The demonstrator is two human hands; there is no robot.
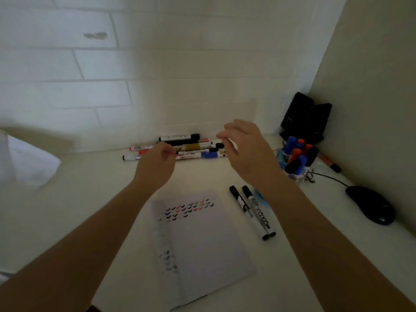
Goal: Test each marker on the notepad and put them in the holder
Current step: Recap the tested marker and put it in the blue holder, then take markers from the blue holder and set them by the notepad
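Note:
A white notepad [202, 242] lies on the desk in front of me, with rows of small coloured check marks near its top. Several markers [191, 147] lie in a pile against the back wall. My left hand [157, 167] hovers over the pile's left part, fingers curled loosely, nothing visibly held. My right hand [245, 149] hovers over the pile's right end, fingers spread and empty. Two black-capped markers [252, 211] lie side by side right of the notepad. The holder [297, 159] at the right contains several blue, red and black markers.
A black computer mouse [371, 204] with its cable sits at the far right. A black folded object [306, 118] stands in the corner behind the holder. One red marker [329, 163] lies by the right wall. White paper [27, 163] sits at the left edge.

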